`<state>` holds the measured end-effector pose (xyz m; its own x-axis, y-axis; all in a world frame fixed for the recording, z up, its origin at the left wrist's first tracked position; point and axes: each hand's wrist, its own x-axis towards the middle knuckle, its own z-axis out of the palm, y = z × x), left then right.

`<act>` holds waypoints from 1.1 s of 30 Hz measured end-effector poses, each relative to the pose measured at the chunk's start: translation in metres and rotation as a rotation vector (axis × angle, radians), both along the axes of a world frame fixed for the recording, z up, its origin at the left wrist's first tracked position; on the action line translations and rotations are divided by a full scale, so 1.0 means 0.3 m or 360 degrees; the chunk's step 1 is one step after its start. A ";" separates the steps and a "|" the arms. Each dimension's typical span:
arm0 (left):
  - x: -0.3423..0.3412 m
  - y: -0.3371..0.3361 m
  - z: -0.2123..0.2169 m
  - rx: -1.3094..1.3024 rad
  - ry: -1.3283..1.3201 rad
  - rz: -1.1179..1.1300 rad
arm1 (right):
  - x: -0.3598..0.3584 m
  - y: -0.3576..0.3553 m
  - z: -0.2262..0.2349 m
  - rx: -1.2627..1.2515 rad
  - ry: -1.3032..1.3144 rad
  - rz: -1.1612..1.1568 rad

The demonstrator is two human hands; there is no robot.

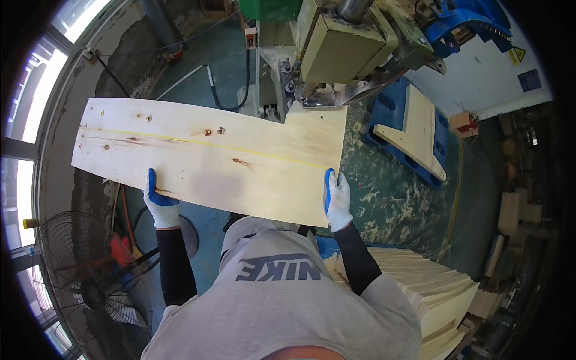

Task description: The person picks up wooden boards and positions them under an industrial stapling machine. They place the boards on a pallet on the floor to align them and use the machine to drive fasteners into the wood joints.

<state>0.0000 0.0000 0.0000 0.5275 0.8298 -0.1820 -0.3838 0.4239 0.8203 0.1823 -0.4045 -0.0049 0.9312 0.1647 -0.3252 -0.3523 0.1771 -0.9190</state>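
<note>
A wide, pale plywood panel [198,162] lies across in front of me, with brown knots and a yellow line along its length. Its far edge has a notch toward the right end. My left hand [161,207], in a white glove with blue grip coating, holds the near edge, thumb on top and fingers hidden underneath. At the right end, my gloved right hand [339,203] grips the side edge, its thumb along the border. The panel's far right corner reaches the metal guard under a green-beige machine head [342,51]; whether they touch I cannot tell.
At the far right, a blue plastic pallet [384,114] bears a notched plywood piece [414,132]. Stacked plywood sheets [414,276] stand by my right elbow. A wire-cage floor fan [93,288] is at my left. Wood shavings [396,210] litter the green floor.
</note>
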 end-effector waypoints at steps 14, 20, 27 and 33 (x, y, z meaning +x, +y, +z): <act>0.042 0.109 -0.055 -0.0163 -0.0079 -0.0255 | -0.019 0.080 0.012 0.0040 -0.0083 0.0001; 0.033 0.172 -0.081 -0.0339 -0.0071 -0.0327 | -0.017 0.113 -0.013 0.0082 -0.0183 0.0136; 0.045 0.183 -0.062 -0.0305 -0.0066 -0.0376 | -0.030 0.118 -0.040 0.0010 -0.0148 0.0067; 0.067 0.179 -0.065 -0.0275 -0.0060 -0.0369 | -0.053 0.073 -0.069 -0.0038 -0.0017 0.0004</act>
